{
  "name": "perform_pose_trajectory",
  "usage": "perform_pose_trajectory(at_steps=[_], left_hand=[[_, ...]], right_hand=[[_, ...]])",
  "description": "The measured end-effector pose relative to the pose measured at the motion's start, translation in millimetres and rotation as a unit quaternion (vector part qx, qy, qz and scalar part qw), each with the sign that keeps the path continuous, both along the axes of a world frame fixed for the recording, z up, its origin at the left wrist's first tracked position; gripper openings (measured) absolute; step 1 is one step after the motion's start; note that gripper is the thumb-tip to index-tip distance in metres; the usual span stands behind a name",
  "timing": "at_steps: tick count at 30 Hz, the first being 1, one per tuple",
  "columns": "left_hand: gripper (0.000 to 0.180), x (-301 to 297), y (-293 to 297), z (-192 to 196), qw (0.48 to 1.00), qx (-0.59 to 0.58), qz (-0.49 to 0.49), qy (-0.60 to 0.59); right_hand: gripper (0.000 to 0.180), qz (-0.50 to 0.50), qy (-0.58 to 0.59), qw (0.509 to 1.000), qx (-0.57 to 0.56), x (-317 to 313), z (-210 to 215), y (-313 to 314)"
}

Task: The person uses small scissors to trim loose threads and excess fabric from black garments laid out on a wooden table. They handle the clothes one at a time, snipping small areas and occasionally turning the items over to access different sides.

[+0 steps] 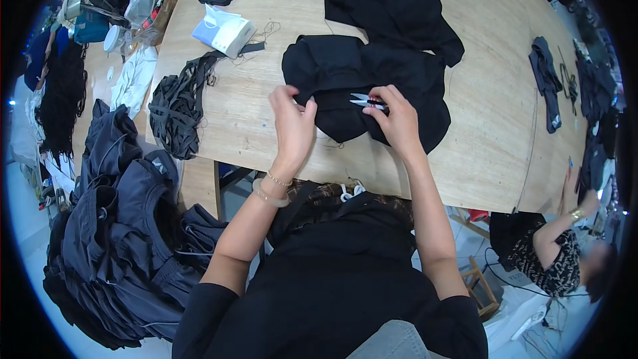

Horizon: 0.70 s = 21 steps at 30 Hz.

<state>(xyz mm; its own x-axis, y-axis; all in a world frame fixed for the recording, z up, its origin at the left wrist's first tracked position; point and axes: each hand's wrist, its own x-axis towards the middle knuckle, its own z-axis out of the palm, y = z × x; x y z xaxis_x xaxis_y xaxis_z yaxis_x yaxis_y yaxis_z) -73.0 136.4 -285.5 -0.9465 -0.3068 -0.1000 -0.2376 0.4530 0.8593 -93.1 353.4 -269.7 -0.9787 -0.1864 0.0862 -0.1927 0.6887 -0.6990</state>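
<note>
Your left hand (292, 123) pinches the black garment (362, 86); your right hand (397, 119) holds snips (367, 101); trimming looks midway, with more garments (392, 0) waiting.

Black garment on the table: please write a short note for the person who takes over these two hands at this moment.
Left hand: pinches the near-left edge of the black garment between its fingertips.
Right hand: holds small thread snips, blades pointing left over the fabric.
Position: the garment lies bunched on the wooden table, directly in front of the body. More black garments lie behind it, a bundle of dark straps to the left, and a heap of dark clothes off the table at the left.
Done: I cannot tell how much is trimmed.
Left: check this piece for loose threads.
</note>
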Motion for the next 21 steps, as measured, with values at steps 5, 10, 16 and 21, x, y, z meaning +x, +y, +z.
perform_pose_trajectory(at_steps=[5,10,16,21], left_hand=[[0.04,19,17,0,0.899,0.41,0.136,-0.068],[0.03,-4,22,-5,0.892,0.415,0.051,-0.175],[0.005,-10,27,-7,0.772,0.62,0.123,-0.071],[0.006,-3,21,-27,0.757,0.641,0.101,-0.081]], right_hand=[[0.028,-0.024,-0.054,0.992,-0.115,7,11,2],[0.029,-0.025,0.03,0.998,-0.055,-5,18,-4],[0.029,-0.036,0.138,0.99,0.012,-11,18,-9],[0.028,-0.026,0.157,0.987,0.035,-13,19,-10]])
